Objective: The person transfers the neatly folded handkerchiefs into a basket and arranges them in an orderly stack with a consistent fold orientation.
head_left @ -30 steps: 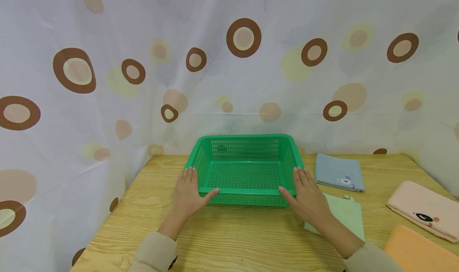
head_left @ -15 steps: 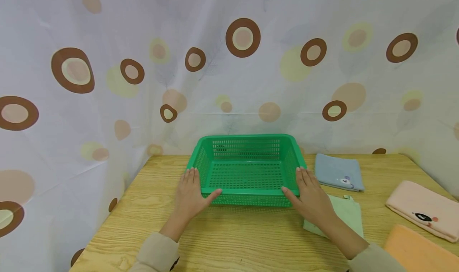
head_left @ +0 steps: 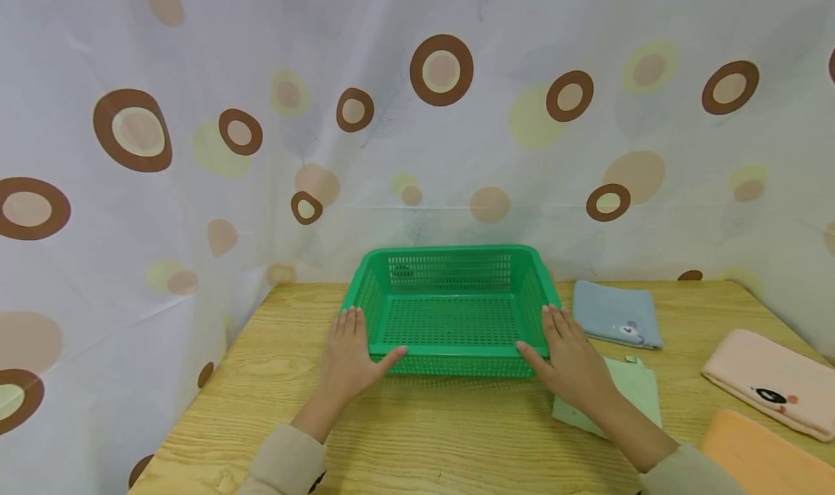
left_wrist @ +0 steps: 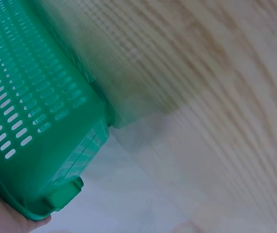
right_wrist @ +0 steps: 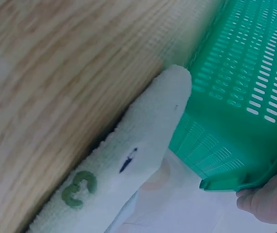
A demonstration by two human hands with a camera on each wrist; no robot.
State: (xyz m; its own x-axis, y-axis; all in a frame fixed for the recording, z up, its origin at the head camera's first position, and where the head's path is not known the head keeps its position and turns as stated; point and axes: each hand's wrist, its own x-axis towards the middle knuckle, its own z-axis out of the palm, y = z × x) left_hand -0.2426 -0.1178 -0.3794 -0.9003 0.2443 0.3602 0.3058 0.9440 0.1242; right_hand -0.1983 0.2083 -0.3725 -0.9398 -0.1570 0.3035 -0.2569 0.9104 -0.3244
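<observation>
Orange cloth (head_left: 770, 455) pokes in at lower right, then a light green cloth (head_left: 638, 390) right of centre, pink cloth (head_left: 776, 375) at the right edge. Left hand (head_left: 347, 364) and right hand (head_left: 575, 364): fingers straight, thumbs spread apart, both touching the green basket (head_left: 450, 351) mid-frame on the desk (head_left: 430, 437). Blue cloth (head_left: 613, 310) further back, spotted curtain (head_left: 385, 169) behind.

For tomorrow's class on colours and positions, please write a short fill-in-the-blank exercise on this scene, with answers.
The basket between the left hand and right hand is coloured ____.
Of these two, the hand nearer the pale green cloth is the ____ one.
Just beyond the pale green cloth lies a second cloth coloured ____.
Answers: green; right; blue.
</observation>
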